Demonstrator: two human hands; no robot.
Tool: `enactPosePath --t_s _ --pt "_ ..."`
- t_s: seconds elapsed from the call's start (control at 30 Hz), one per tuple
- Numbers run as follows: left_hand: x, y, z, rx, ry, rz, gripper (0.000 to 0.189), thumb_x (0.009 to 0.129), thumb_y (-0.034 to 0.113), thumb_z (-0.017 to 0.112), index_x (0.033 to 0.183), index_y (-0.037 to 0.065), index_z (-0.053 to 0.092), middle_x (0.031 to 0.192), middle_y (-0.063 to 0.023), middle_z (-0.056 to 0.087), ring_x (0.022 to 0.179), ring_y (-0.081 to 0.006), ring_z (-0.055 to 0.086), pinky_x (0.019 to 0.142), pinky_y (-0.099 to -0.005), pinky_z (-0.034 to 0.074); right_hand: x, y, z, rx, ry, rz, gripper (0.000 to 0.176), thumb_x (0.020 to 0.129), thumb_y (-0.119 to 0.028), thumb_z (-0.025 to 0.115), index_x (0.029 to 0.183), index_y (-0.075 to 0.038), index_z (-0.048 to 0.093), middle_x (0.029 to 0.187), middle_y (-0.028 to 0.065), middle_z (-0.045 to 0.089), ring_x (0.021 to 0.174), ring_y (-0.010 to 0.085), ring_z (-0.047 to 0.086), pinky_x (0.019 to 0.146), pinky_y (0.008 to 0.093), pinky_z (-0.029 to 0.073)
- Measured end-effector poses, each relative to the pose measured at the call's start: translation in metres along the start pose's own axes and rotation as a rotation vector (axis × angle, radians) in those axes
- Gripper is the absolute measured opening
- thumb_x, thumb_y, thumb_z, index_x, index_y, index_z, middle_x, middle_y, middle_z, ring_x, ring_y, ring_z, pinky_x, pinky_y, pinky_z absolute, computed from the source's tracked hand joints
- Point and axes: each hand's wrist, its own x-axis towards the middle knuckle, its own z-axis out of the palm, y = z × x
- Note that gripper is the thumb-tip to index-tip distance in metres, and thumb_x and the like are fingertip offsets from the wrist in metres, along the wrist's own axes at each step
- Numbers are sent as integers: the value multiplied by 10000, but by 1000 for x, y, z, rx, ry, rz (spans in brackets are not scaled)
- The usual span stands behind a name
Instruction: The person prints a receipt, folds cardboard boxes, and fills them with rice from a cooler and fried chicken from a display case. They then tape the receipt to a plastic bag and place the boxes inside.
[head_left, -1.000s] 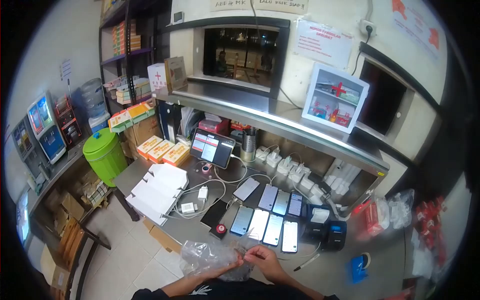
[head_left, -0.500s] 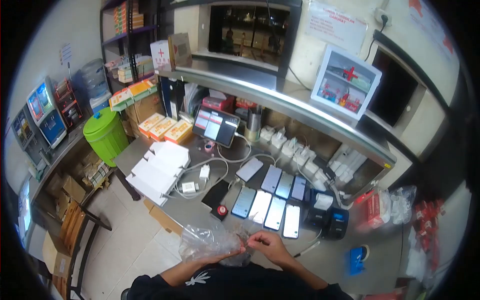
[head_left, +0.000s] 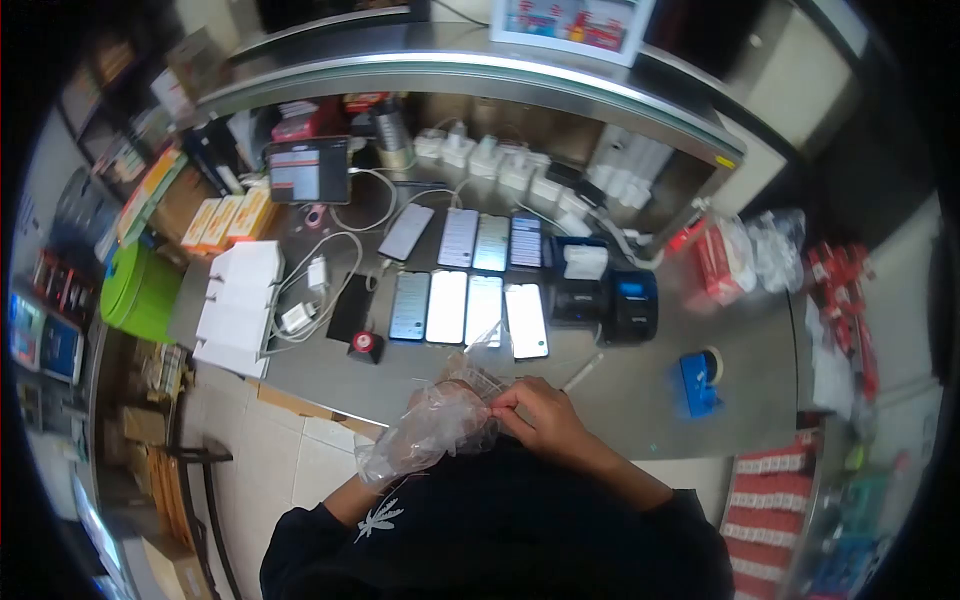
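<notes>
Crumpled clear plastic (head_left: pixel 425 436) covers most of my left hand (head_left: pixel 462 402), and its fingers are hard to make out through it. My right hand (head_left: pixel 540 412) is closed, with thumb and fingertips pinching the plastic's edge beside the left hand. Both hands are close together at the desk's front edge. Just beyond them lie two rows of phones, several with lit screens, among them a white-lit phone (head_left: pixel 526 321). A black object with a red round top (head_left: pixel 366 346) stands to the left of the phones.
Black printers (head_left: pixel 628 307) stand right of the phones. A blue tape dispenser (head_left: pixel 698 384) is farther right. White folded cardboard (head_left: pixel 238 305), cables and a tablet (head_left: pixel 309 171) lie on the left. White chargers (head_left: pixel 516 170) line the back. A pen (head_left: pixel 583 372) lies near my right hand.
The view has turned right and down. The plastic has gone from lying loose over my left palm to covering the hand, while my right fingers pinch its edge.
</notes>
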Motion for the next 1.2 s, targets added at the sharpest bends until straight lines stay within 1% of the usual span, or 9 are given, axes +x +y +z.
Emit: enactPosePath --t_s 0.17,0.27,0.5,0.57,0.67,0.77,0.83,1.03,1.2 --pt "31 25 16 -547 -124 -22 195 840 112 541 1014 33 581 978 -75 563 871 -206 552 733 -294 446 -31 11 -36 97 -16 174 121 769 -105 661 827 -45 572 777 85 572 726 223 566 630 313 456" --pt "44 10 41 -126 -227 121 223 832 132 559 1036 41 567 972 -69 562 866 -191 554 724 -291 448 -52 20 -49 76 81 97 88 786 -84 634 823 -43 566 768 79 563 724 201 561 641 292 449" --pt "120 49 66 -977 -643 -110 251 825 134 577 1055 55 514 989 -47 525 914 -128 518 798 -239 421 -123 33 -88 458 161 441 43 819 -45 562 860 -34 560 798 88 570 696 204 541 655 256 422" --pt "124 42 99 -1100 -751 -29 212 822 105 566 1018 49 509 935 -52 532 867 -139 529 739 -250 436 -136 40 -96 -12 277 287 203 741 -89 636 913 -26 549 903 116 555 810 245 525 765 327 407" --pt "112 41 160 -1377 -541 -600 255 809 132 585 1020 60 461 890 -28 542 810 -142 548 695 -256 454 -128 25 -96 -491 253 339 282 663 -106 650 924 -40 564 990 108 541 981 292 469 891 428 323" --pt "156 103 141 -1166 -513 -199 382 825 150 596 1152 57 423 966 -45 528 918 -100 515 743 -254 468 -151 67 -94 -572 337 285 419 595 -116 663 992 -28 563 1087 133 493 1070 325 407 938 472 255" --pt "170 117 141 -194 -556 -179 550 767 300 637 1153 27 356 854 -117 595 821 -261 604 701 -332 481 -160 84 -101 -627 284 293 413 597 -104 654 989 -17 559 1076 142 494 1074 347 403 937 475 259" --pt "160 11 175 418 -477 102 497 747 330 649 1095 38 449 863 -146 598 853 -325 588 750 -414 458 -204 158 -92 -792 493 441 249 691 -107 652 896 4 562 968 184 539 990 387 474 864 509 341" --pt "141 -32 90 160 -198 -133 432 750 332 667 1059 68 518 895 -96 589 817 -255 578 730 -361 464 -215 187 -100 -750 449 602 336 730 -125 645 993 60 547 998 248 542 969 413 486 858 447 373"
